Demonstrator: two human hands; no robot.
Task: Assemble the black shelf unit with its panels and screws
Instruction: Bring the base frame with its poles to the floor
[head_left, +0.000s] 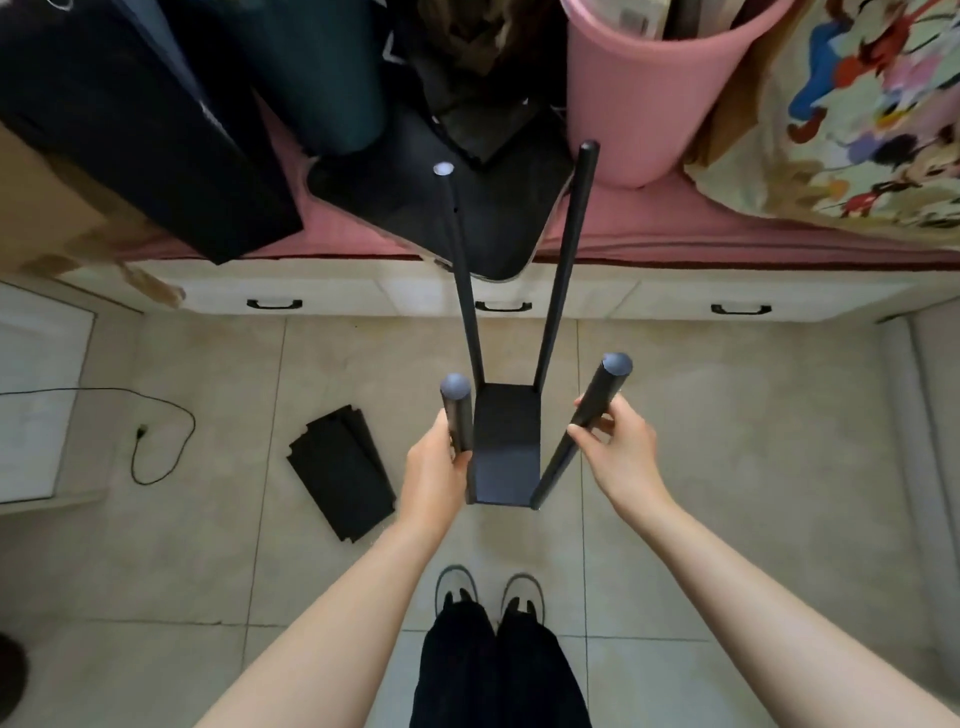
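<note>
Gripping near posts of shelf frame (506, 447): left hand (434, 470) wrapping one, right hand (618, 449) pinching other. Sitting at one o'clock, pink bucket (644, 104) holding paper.

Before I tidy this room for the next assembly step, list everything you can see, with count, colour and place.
Shelf frame: one, black, four poles and one panel, held upright over the floor.
Loose panels: a stack, black, on the tiles left of the frame; count unclear.
Bucket: one, pink, on the pink bed cover, top right.
Patterned blanket: one, multicoloured, far right on the bed.
Drawer handles: three, black, on the white bed base.
Cable: one, black, on the floor at left.
Shoes: two, white and black, bottom centre.
Left hand: grips the near left pole.
Right hand: grips the near right pole.
</note>
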